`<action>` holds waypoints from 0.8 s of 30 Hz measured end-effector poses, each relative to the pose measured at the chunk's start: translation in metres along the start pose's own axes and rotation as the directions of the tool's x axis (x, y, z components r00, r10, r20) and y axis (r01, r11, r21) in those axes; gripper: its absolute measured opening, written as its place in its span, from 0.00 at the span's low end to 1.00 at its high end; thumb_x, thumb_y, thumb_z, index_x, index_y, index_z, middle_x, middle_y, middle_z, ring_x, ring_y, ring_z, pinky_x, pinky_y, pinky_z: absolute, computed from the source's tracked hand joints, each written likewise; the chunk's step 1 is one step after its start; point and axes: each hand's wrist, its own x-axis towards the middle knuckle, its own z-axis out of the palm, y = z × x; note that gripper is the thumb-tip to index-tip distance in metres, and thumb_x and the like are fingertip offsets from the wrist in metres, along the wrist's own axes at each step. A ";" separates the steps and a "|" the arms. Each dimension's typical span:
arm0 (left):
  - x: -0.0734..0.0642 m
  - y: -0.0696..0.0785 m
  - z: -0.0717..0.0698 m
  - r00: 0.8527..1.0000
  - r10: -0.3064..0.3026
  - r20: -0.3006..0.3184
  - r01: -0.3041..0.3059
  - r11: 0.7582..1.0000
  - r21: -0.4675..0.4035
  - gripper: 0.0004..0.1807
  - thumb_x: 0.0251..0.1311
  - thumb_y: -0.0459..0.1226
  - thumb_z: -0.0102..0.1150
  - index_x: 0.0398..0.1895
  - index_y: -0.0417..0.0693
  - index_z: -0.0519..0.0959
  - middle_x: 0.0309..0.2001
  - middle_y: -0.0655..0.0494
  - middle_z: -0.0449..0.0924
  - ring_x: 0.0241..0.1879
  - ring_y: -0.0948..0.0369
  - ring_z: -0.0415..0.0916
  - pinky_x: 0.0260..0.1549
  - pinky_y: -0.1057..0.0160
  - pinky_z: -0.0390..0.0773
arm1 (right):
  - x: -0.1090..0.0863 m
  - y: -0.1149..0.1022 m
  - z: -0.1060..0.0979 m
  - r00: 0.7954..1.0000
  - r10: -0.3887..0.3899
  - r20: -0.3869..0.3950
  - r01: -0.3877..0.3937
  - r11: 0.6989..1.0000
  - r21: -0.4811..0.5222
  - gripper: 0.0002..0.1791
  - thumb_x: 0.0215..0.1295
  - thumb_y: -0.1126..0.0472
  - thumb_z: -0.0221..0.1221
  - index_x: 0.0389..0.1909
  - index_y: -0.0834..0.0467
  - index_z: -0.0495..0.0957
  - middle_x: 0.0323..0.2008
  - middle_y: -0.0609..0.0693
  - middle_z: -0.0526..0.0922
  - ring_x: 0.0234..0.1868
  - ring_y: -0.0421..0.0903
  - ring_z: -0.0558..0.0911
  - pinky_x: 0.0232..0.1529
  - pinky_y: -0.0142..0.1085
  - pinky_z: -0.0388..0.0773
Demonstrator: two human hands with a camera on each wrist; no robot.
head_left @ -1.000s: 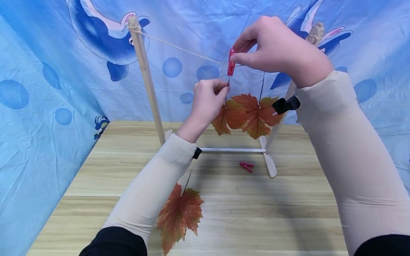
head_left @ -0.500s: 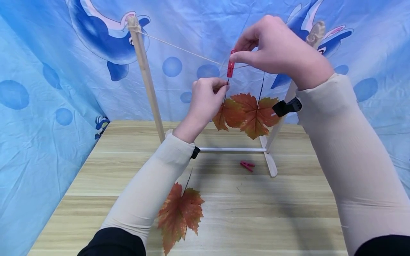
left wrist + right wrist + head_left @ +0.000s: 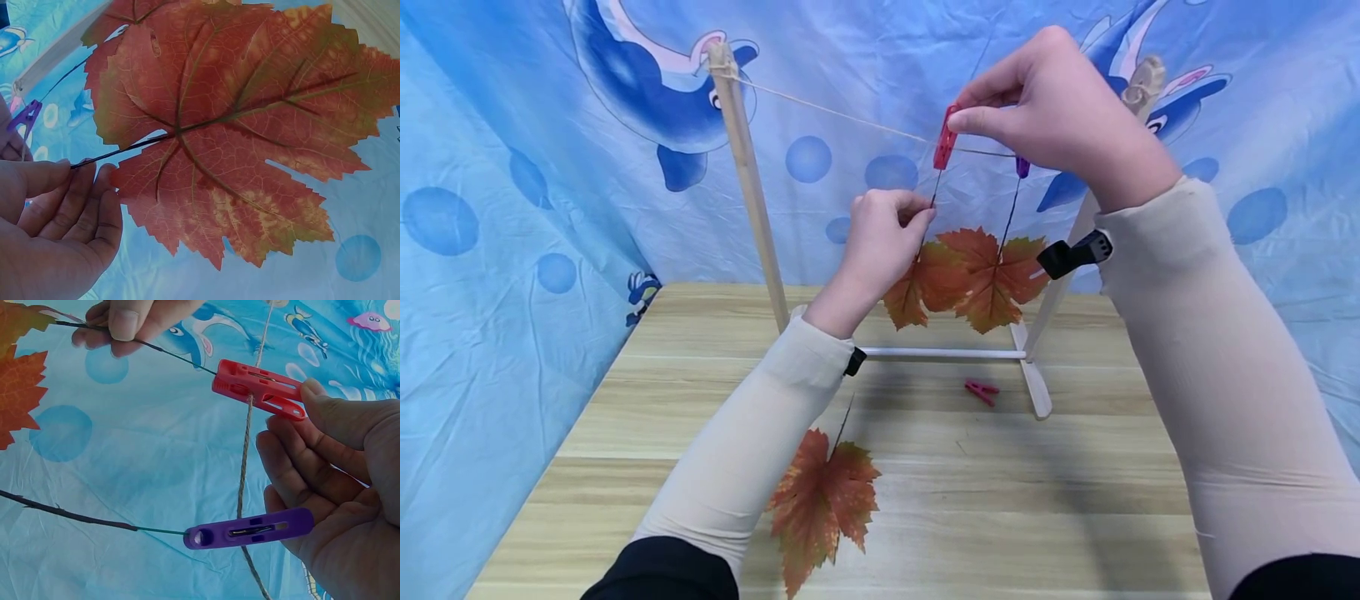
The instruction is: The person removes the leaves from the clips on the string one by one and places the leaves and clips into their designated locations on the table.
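My left hand (image 3: 880, 242) pinches the dark stem of an orange-red artificial maple leaf (image 3: 237, 125) between thumb and fingers. Above it, my right hand (image 3: 1056, 112) holds a red clothespin (image 3: 256, 386) by its handle end with thumb and fingers. The clothespin sits across the twine (image 3: 245, 462), and the thin green tip of the stem runs to its nose. Beside it, a purple clothespin (image 3: 250, 530) on the same twine bears a second maple leaf (image 3: 996, 279). In the head view, my right hand hides most of the purple clothespin.
The twine spans two wooden posts (image 3: 748, 175) of a stand with a white bottom bar (image 3: 940, 354). On the wooden table (image 3: 647, 400) lie a pink-red clothespin (image 3: 982, 391) and another maple leaf (image 3: 823, 500), partly under my left forearm. A blue cartoon backdrop (image 3: 587, 208) hangs behind.
The twine and red clothespin have risen slightly, and the purple clothespin now shows beneath my right hand. My left hand has dropped a little with the stem, leaving more stem visible below the red clothespin.
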 end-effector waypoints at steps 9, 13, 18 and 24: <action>-0.005 -0.010 -0.003 1.000 -0.006 0.020 0.006 1.000 -0.019 0.08 0.68 0.33 0.64 0.43 0.37 0.89 0.36 0.50 0.88 0.34 0.60 0.81 0.40 0.64 0.78 | 0.002 -0.001 -0.006 0.995 0.085 -0.042 -0.083 0.995 0.056 0.19 0.70 0.46 0.62 0.54 0.52 0.87 0.49 0.52 0.87 0.33 0.48 0.73 0.30 0.30 0.76; -0.008 -0.015 -0.005 1.000 -0.007 0.030 0.007 1.000 0.010 0.08 0.69 0.33 0.64 0.42 0.39 0.89 0.36 0.52 0.88 0.34 0.62 0.82 0.54 0.64 0.71 | 0.001 -0.003 -0.010 0.994 0.093 -0.063 -0.088 0.993 0.081 0.19 0.70 0.47 0.62 0.54 0.53 0.87 0.49 0.54 0.86 0.34 0.46 0.75 0.33 0.30 0.76; -0.012 -0.019 -0.010 0.998 -0.034 0.054 0.033 0.999 0.023 0.07 0.69 0.34 0.64 0.41 0.42 0.89 0.36 0.54 0.88 0.33 0.63 0.80 0.45 0.64 0.75 | 0.000 -0.003 -0.014 0.989 0.121 -0.082 -0.114 0.989 0.095 0.20 0.70 0.47 0.63 0.55 0.54 0.87 0.51 0.55 0.85 0.38 0.44 0.76 0.37 0.30 0.76; -0.018 -0.020 -0.016 0.995 -0.061 0.077 0.060 0.998 0.021 0.07 0.69 0.34 0.64 0.41 0.41 0.90 0.35 0.54 0.87 0.33 0.62 0.79 0.39 0.62 0.75 | -0.001 0.000 -0.018 0.984 0.140 -0.113 -0.125 0.984 0.125 0.21 0.69 0.45 0.64 0.54 0.52 0.87 0.51 0.53 0.85 0.43 0.44 0.76 0.47 0.30 0.76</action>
